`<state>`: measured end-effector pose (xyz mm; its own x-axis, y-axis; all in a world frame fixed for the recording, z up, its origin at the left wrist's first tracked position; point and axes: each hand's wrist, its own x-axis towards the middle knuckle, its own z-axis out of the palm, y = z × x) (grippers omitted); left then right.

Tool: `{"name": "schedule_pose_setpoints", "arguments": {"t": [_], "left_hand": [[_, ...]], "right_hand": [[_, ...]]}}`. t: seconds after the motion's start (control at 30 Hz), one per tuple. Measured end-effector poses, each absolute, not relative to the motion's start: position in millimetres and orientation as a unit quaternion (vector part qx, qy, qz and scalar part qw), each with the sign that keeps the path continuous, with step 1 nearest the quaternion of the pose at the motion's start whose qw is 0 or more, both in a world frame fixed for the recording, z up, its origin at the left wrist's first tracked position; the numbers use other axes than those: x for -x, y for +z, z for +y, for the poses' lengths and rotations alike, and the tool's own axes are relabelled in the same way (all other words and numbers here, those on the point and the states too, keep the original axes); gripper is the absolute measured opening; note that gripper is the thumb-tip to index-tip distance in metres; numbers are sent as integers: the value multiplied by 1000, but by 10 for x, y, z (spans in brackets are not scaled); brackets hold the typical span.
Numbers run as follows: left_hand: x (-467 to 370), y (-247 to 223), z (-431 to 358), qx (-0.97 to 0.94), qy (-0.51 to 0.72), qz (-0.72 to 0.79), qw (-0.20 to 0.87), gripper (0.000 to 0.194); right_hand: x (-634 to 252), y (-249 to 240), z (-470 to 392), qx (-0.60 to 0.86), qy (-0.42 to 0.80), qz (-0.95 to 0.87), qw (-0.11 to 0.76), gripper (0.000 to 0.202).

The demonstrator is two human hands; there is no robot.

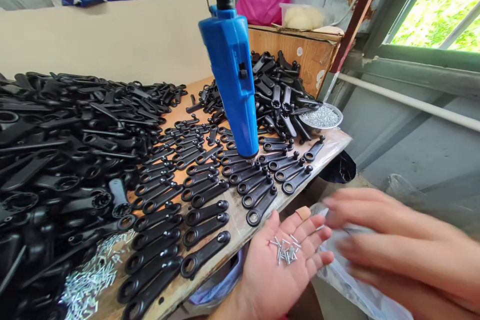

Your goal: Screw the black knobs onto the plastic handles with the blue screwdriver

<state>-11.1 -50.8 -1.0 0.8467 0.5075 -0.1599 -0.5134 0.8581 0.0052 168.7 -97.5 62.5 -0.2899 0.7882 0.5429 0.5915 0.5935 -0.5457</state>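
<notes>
Palm up in front of the bench edge, my left hand (275, 270) carries a small heap of silver screws (288, 251). Its fingers are stretched out, and a plaster (303, 213) is on one of them. My right hand (397, 245) is just to the right of those fingertips, smeared by motion, so whether it grips anything is hidden. Beyond the hands, black plastic crank-like arms (204, 225) lie in rows, each with a ring at one end and a knob at the other. Over the rows hangs a blue electric screwdriver (234, 80), tip down.
Large piles of black parts (56, 160) cover the left side and the back right (277, 85). Loose screws (90, 280) lie at the front left. A clear bowl of screws (322, 116) stands near the right corner. Plastic bags (352, 280) are below the bench edge.
</notes>
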Motion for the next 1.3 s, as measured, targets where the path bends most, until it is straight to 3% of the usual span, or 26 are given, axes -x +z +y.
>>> {"name": "schedule_pose_setpoints", "arguments": {"t": [0.1, 0.2, 0.37, 0.43, 0.57, 0.7, 0.83, 1.3], "left_hand": [[91, 4, -500, 27, 258, 60, 964, 36], [71, -31, -479, 11, 238, 50, 970, 32], [50, -179, -401, -35, 199, 62, 977, 28], [47, -246, -354, -62, 187, 78, 977, 35], [58, -341, -229, -118, 153, 89, 977, 53], [68, -406, -133, -110, 175, 66, 976, 52], [65, -452, -96, -81, 187, 30, 979, 41], [240, -419, -4, -75, 253, 22, 964, 40]], "right_hand": [[-1489, 603, -663, 426, 88, -848, 303, 24], [-1393, 421, -577, 423, 70, -868, 251, 27], [-1356, 71, -632, 435, 17, -856, 280, 15], [-1323, -50, -619, 439, 1, -848, 297, 9], [-1346, -124, -510, 414, 3, -827, 380, 19], [-1666, 50, -266, 452, 65, -769, 446, 23], [-2038, 113, 147, 560, 110, -713, 407, 16], [-2137, 7, 462, 603, 149, -728, 290, 15]]}}
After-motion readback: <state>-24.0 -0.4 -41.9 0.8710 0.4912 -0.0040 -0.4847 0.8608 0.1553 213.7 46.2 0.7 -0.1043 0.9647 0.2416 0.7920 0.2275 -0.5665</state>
